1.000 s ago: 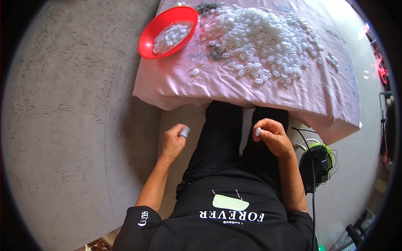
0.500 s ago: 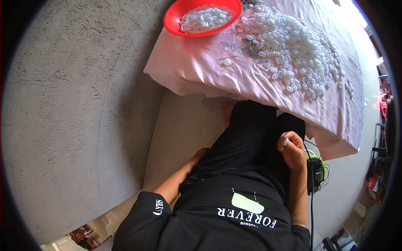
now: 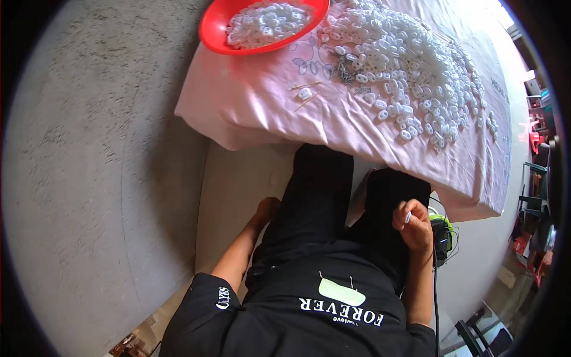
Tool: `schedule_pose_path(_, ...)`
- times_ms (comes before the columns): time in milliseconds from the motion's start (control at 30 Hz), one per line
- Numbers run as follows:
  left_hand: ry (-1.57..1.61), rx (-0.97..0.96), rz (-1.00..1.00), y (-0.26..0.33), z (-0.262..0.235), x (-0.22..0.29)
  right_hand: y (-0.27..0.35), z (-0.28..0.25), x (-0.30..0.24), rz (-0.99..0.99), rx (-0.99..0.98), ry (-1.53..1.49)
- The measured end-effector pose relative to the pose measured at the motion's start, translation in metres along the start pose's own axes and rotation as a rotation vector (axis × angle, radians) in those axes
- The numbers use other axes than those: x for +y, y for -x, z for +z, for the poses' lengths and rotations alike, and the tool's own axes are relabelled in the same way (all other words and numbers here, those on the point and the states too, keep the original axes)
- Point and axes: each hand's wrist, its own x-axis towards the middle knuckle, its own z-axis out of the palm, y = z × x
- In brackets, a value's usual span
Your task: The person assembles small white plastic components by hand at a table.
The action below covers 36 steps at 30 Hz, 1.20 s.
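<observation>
My right hand [image 3: 414, 227] is raised over my right thigh, its thumb and fingers pinching a small white plastic piece [image 3: 407, 218]. Beside my left thigh hangs my left hand [image 3: 269, 209], and its fingers are mostly hidden. On the pink cloth of the table [image 3: 250, 113] ahead lies a wide heap of small white oval plastic pieces [image 3: 410, 65], several showing two holes. More white pieces fill the bottom of a red bowl [image 3: 262, 49] at the far left of the table.
Two thin sticks [image 3: 307, 102] lie around a single white piece [image 3: 304, 93]. Small grey metal bits [image 3: 344, 72] rest by the heap's left edge. A rough grey wall [image 3: 89, 149] stands left. A black and lime-green device [image 3: 441, 238] with cables is on the floor at right.
The view has shifted, so the table and bowl sit further left. My left leg has swung inward under the table. My right hand keeps its pinch on the white piece.
</observation>
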Motion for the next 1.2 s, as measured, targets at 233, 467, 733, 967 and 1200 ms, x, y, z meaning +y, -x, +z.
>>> schedule_pose_path(233,-0.483,0.241,0.172,-0.117,-0.022,-0.041,-0.029,0.006,-0.009,0.123,-0.053,-0.08)
schedule_pose_path(467,0.144,0.625,0.638,-0.186,0.027,-0.016,-0.023,-0.007,-0.021,0.123,0.033,-0.241)
schedule_pose_path(733,0.273,0.237,0.692,-0.237,0.102,0.082,-0.03,-0.002,-0.024,0.221,0.063,-0.25)
schedule_pose_path(967,0.325,0.078,0.58,-0.232,0.128,0.062,-0.03,0.009,-0.036,0.304,0.311,-0.27)
schedule_pose_path(1200,0.33,-0.019,0.463,-0.215,0.119,0.032,-0.041,0.004,-0.04,0.465,0.295,-0.274)
